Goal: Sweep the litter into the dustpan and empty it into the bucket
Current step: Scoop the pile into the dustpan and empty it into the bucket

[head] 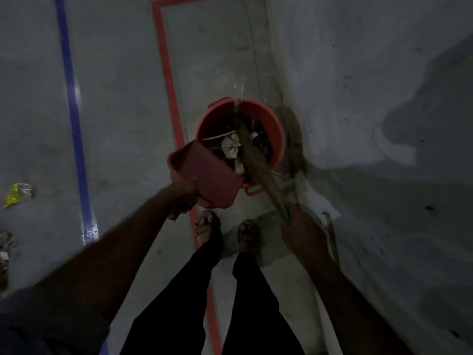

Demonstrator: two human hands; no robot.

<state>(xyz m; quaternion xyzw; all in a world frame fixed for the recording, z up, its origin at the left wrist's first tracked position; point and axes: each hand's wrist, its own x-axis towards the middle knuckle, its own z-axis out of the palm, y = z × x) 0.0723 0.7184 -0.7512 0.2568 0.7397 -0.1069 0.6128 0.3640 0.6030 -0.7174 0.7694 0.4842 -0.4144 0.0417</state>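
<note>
Dim light here, and the left hand (184,198) is curled round the handle end of a dull red plastic dustpan (204,175), tipping it so its open mouth hangs over the near-left rim of the round orange-red plastic bucket (277,142). The bucket stands on the grey concrete floor (122,98), just beside the pale wall (371,85) on the right, with a small loop handle showing at its near rim and another at its far-left rim. Inside it lies the litter (231,147): crumpled white scraps, thin pale sticks and darker bits, piled up in the middle. The right hand (298,226) grips the green handle end of a grass broom (252,152), fingers wrapped round it from above, and the brownish bristles slant away from the hand, across the bucket's mouth and over the litter toward the far rim. Below the bucket, two sandalled feet (207,225) stand on the floor, black trousers above them. A red taped line (166,70) runs from far to near past the left side of the bucket, and a blue taped line (73,103) lies further left. At the far left edge a yellow wrapper (15,194) sits on the floor, with more loose scraps nearer along that edge.
</note>
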